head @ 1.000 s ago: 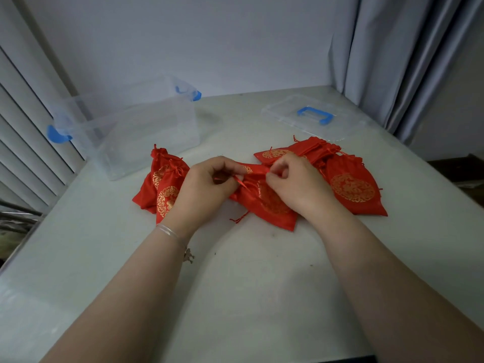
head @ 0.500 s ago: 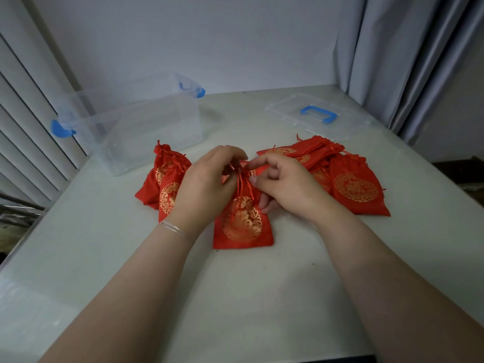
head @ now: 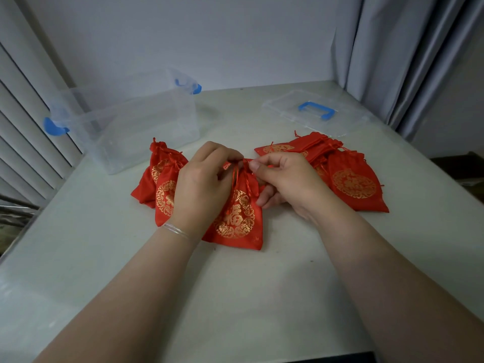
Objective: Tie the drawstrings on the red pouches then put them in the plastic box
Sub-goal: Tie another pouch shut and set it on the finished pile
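Pinching the drawstrings (head: 237, 176) at the neck of a red pouch (head: 237, 218) lying on the table (head: 235, 297), my left hand (head: 203, 184) and right hand (head: 284, 179) both gripping cord, tied pouches (head: 161, 184) left, untied pile (head: 348, 176) right, plastic box (head: 131, 127) beyond, lid (head: 314, 113) far right.

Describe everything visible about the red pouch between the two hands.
The red pouch is shiny, satin-like fabric with a round gold emblem printed on its front. It lies flat on the table, its gathered neck pointing away from the person. Thin red drawstrings trail over its front. The left hand and right hand pinch at its neck.
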`<control>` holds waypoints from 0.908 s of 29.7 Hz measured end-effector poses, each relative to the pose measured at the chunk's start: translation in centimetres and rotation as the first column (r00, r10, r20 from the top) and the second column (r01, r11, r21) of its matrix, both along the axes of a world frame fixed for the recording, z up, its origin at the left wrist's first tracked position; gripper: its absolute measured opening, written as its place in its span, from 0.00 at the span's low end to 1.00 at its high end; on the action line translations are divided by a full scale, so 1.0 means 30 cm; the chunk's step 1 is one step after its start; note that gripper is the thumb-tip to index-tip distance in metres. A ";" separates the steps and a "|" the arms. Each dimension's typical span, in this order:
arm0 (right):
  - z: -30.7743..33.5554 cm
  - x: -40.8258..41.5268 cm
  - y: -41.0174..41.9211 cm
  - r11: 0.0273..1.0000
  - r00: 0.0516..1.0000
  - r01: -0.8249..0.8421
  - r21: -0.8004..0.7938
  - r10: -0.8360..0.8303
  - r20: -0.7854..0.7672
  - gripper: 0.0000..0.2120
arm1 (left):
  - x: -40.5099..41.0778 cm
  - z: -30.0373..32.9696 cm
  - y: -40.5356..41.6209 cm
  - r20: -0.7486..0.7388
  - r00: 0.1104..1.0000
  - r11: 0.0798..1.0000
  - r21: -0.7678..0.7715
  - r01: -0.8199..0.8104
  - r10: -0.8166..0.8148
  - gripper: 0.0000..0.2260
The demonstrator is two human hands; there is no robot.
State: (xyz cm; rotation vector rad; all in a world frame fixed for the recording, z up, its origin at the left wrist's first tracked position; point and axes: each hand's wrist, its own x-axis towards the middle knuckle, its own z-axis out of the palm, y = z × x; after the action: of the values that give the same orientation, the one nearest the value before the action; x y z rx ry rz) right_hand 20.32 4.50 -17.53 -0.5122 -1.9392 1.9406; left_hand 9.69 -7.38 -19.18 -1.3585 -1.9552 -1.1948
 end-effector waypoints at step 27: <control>-0.042 -0.003 0.062 0.679 0.981 -0.136 0.722 -0.012 0.196 0.05 | 0.002 0.011 0.004 0.457 0.885 0.990 0.139 0.030 -0.091 0.06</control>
State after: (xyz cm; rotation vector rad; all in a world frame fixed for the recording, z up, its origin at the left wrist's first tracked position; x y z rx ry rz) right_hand 20.24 6.35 -18.80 -0.3890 -2.6490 0.9801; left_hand 9.75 -7.25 -18.84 -1.1483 -2.1083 -1.7767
